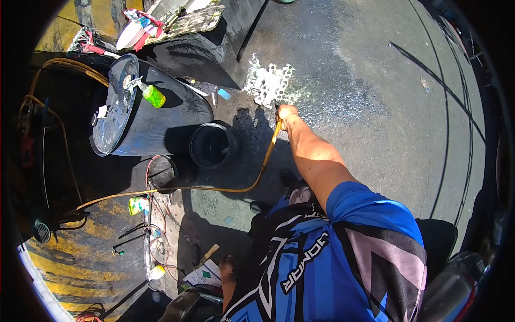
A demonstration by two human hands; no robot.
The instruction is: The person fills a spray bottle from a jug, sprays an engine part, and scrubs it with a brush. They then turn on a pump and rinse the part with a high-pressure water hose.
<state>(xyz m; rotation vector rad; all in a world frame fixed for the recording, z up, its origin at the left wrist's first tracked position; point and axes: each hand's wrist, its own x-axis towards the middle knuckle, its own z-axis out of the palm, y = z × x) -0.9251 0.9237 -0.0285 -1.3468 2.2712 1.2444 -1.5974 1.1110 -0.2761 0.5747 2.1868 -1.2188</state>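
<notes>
My right hand (287, 114) is stretched out ahead, closed around the end of a yellow-brown hose (267, 155). Just beyond the hose end lies a bright white piece full of holes (268, 80), on wet, whitish-splashed ground. The hose curves back from my hand and runs off to the left past a dark bucket. Low on the left, my left hand (228, 269) hangs in shade beside a printed sheet (206, 275); its fingers are too dark to make out clearly.
A large dark drum (161, 115) lies at the left, with a green spray bottle (154, 96) on it. Near it stand a black bucket (212, 145) and a smaller bucket (162, 173). A concrete block (196, 56) is behind. Wet pavement (343, 96) stretches to the right.
</notes>
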